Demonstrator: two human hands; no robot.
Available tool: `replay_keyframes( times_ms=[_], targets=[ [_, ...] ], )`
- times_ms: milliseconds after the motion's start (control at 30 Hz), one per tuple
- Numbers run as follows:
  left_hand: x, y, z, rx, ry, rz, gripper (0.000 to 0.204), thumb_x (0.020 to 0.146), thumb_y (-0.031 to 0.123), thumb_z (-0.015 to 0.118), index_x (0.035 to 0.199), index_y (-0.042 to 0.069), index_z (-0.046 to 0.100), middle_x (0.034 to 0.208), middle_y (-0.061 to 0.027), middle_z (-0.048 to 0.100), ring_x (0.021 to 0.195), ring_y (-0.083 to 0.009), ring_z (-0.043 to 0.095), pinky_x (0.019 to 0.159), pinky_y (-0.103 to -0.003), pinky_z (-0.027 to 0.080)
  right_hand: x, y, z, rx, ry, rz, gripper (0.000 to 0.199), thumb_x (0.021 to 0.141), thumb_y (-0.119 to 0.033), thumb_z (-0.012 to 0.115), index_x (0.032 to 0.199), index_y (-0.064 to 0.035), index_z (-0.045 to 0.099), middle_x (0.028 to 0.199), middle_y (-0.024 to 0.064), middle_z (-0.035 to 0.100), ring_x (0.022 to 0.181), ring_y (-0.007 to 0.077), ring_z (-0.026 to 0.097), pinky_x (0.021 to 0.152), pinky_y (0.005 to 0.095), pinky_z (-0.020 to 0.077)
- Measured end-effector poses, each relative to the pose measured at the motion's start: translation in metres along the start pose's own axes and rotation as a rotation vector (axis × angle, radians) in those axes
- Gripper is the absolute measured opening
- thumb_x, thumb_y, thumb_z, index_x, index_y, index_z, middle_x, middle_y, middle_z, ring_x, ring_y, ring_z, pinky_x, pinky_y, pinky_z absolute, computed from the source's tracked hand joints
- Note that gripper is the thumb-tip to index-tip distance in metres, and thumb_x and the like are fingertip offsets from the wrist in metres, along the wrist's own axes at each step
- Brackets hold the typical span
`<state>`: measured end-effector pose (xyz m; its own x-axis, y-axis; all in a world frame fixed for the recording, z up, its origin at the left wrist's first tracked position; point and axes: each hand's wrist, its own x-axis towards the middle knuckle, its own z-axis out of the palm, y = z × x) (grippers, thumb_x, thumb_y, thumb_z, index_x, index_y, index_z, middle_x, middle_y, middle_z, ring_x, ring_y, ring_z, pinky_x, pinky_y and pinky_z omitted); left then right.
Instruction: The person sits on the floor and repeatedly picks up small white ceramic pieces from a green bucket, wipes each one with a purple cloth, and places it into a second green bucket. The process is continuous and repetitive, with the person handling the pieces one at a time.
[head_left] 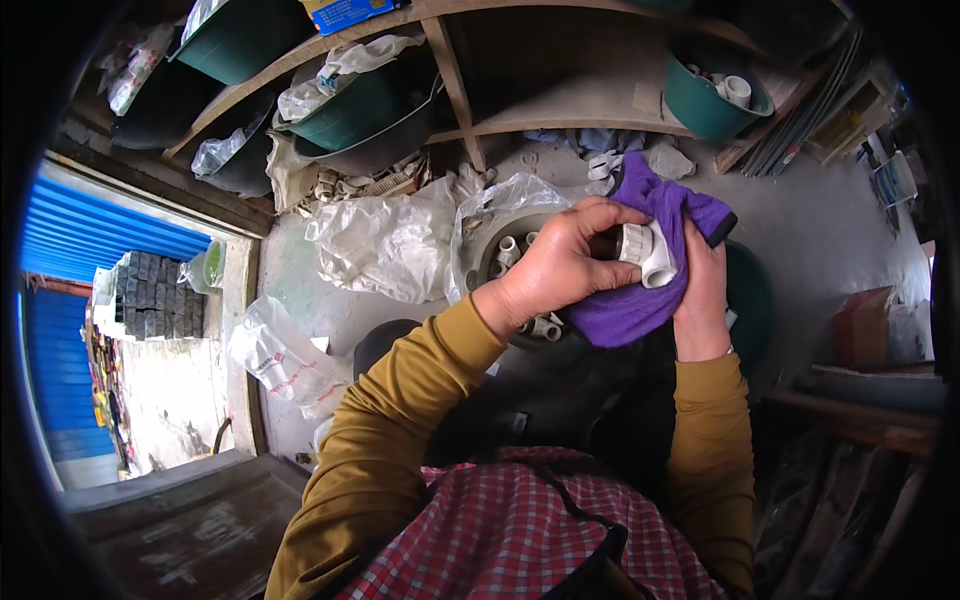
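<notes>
A white plastic pipe fitting [657, 268] with a ribbed collar is held up in front of me. Thumb and fingers of my left hand [555, 255] pinch it at the collar end. A purple cloth [625, 315] with dark edging wraps the fitting's far side and hangs below it. My right hand [704, 285] grips this cloth from the right, pressing it around the fitting; its fingertips are hidden behind the fabric. Under my left hand stands a grey basin [480, 232] lined with clear plastic, where several white pipe fittings [507, 252] lie.
Crumpled clear plastic sheeting [385, 240] lies left of the basin, with a plastic bag [285, 355] nearer me. A dark green tub [752, 295] stands beyond my right hand. Wooden shelves at the back carry green basins [715, 105]. A cardboard box [862, 325] sits far right.
</notes>
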<state>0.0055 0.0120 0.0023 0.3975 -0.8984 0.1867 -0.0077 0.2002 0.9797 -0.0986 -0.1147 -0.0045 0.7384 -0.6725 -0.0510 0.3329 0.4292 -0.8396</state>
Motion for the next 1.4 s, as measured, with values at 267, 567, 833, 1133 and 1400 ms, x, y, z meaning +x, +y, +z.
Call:
replay_keyframes(
  times_ms=[267,567,833,1133,1400],
  targets=[
    [0.000,0.009,-0.001,0.493,0.097,0.141,0.061,0.066,0.005,0.073,0.119,0.001,0.045,0.104,-0.0107,0.055,0.095,-0.0209,0.057,0.082,-0.030,0.047,-0.005,-0.007,-0.002,-0.123,-0.003,0.161,0.034,0.084,-0.014,0.055,0.113,0.0034,0.052,0.107,0.0089,0.058,0.094,0.0163,0.056,0.083,0.0284,0.0442],
    [-0.002,0.010,0.001,0.869,0.152,0.400,0.065,0.058,0.005,0.072,0.117,0.003,0.043,0.091,-0.0139,0.055,0.079,-0.0303,0.056,0.067,-0.035,0.047,-0.011,0.000,0.001,-0.709,-0.249,-0.280,0.032,0.085,-0.007,0.049,0.117,0.0002,0.049,0.107,0.0096,0.057,0.098,0.0162,0.053,0.086,0.0289,0.0403],
    [-0.003,-0.001,-0.013,0.935,0.218,0.299,0.060,0.061,0.006,0.072,0.114,0.002,0.045,0.086,-0.0132,0.055,0.075,-0.0280,0.058,0.065,-0.034,0.049,-0.020,-0.008,0.007,-1.192,-0.351,-0.433,0.037,0.072,-0.005,0.060,0.108,-0.0090,0.057,0.095,0.0108,0.060,0.086,0.0241,0.059,0.074,0.0311,0.0462],
    [0.008,0.016,-0.059,-0.291,0.376,-0.122,0.043,0.076,0.011,0.068,0.113,-0.001,0.049,0.099,-0.0083,0.059,0.088,-0.0169,0.058,0.076,-0.029,0.048,-0.011,-0.038,-0.018,0.021,-0.108,0.045,0.043,0.080,-0.018,0.060,0.119,-0.0048,0.050,0.115,0.0108,0.054,0.105,0.0214,0.052,0.092,0.0315,0.0386],
    [0.007,0.016,-0.041,-0.190,0.188,-0.092,0.042,0.071,-0.002,0.068,0.109,0.001,0.051,0.099,-0.0072,0.058,0.088,-0.0151,0.058,0.076,-0.026,0.050,0.008,0.003,-0.001,0.060,-0.058,0.063,0.035,0.084,-0.015,0.054,0.117,-0.0030,0.049,0.110,0.0077,0.053,0.100,0.0173,0.051,0.086,0.0281,0.0413]
  ],
)
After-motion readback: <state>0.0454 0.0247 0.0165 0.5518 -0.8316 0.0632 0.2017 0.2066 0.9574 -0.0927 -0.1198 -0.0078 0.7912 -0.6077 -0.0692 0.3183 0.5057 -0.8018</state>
